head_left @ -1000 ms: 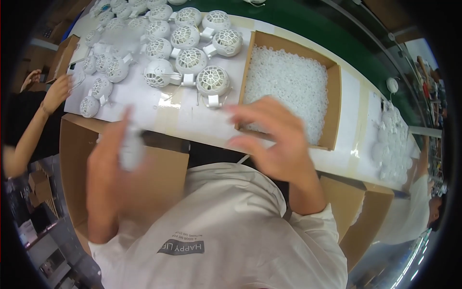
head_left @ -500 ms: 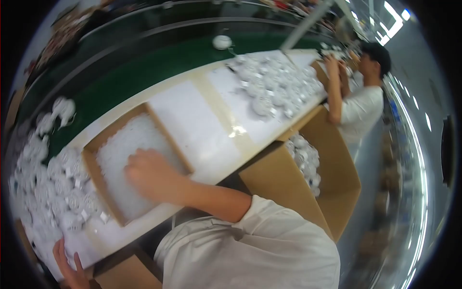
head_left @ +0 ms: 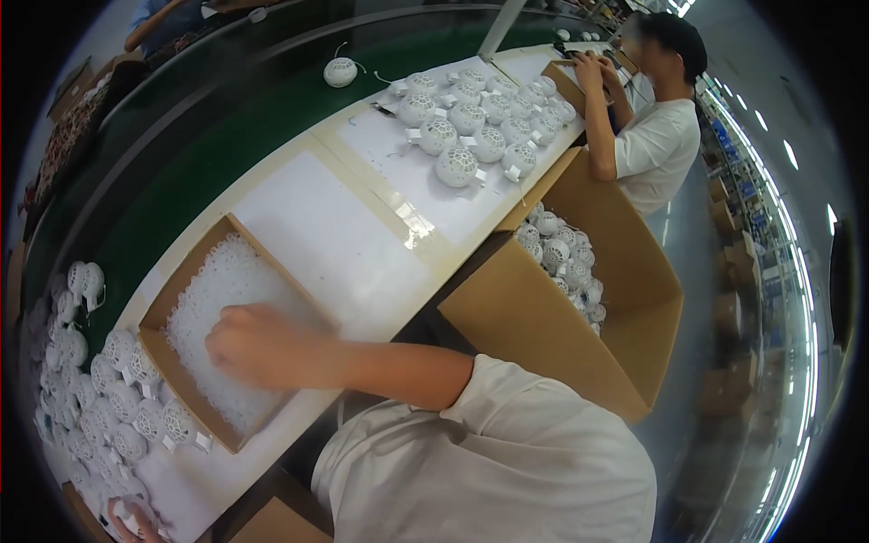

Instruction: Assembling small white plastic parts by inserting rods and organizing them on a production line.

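My right hand [head_left: 256,346] is over a shallow cardboard tray [head_left: 163,371] filled with small translucent plastic rings [head_left: 213,299]. Its fingers are curled together and somewhat blurred; whatever they pinch, if anything, is hidden. At the lower left edge, my left hand [head_left: 122,525] has its fingers around a white openwork ball [head_left: 138,518], only partly in view. Beside it and left of the tray lies a heap of similar white openwork balls [head_left: 127,439], several with small white tags.
More tagged balls [head_left: 466,118] cover the far table. A large open carton [head_left: 534,335] at the right holds balls; another carton [head_left: 281,525] is below. Beyond the table edge runs a green conveyor [head_left: 217,172] with a single ball [head_left: 339,71]. A co-worker [head_left: 656,136] stands far right.
The view has shifted, moving the far balls up and left. My left hand, spread at the table edge before, now has fingers around a ball. My right hand stays over the tray.
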Tool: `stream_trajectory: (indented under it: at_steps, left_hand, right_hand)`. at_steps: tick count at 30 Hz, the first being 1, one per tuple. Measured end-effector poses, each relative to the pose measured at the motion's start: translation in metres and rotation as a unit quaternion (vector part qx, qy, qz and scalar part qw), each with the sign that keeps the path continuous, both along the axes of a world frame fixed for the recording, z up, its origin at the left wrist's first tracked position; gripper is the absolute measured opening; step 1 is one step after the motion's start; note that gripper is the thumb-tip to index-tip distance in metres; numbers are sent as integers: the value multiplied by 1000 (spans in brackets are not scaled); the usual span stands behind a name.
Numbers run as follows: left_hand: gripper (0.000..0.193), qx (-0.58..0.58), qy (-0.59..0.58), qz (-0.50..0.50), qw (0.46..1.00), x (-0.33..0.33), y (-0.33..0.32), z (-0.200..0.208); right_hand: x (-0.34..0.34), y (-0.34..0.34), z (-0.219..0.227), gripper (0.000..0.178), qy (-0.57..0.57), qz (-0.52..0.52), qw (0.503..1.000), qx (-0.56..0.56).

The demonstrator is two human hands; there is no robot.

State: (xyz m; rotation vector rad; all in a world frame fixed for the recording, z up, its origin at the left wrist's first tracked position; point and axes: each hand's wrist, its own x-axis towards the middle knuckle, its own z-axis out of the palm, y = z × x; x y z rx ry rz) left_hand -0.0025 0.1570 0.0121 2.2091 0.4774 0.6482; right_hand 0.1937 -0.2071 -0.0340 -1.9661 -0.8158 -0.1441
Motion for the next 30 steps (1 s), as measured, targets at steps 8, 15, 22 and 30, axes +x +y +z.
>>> stream_trajectory:
  at_steps: [8,15,22,30]
  left_hand:
    - [52,-455,-34,-157,876,24,-58,-7]
    - [18,-199,26,-309,929,112,-142,-1]
    - [14,-175,102,-296,933,145,-181,22]
    - [17,-296,116,-322,892,154,-186,17]
  right_hand:
    - [0,9,0,9,-3,24,999,-22]
    - [3,-2,16,10,49,82,994,58]
    - [0,-4,16,13,49,78,973,213]
    - [-2,-18,28,7,203,71,954,210]
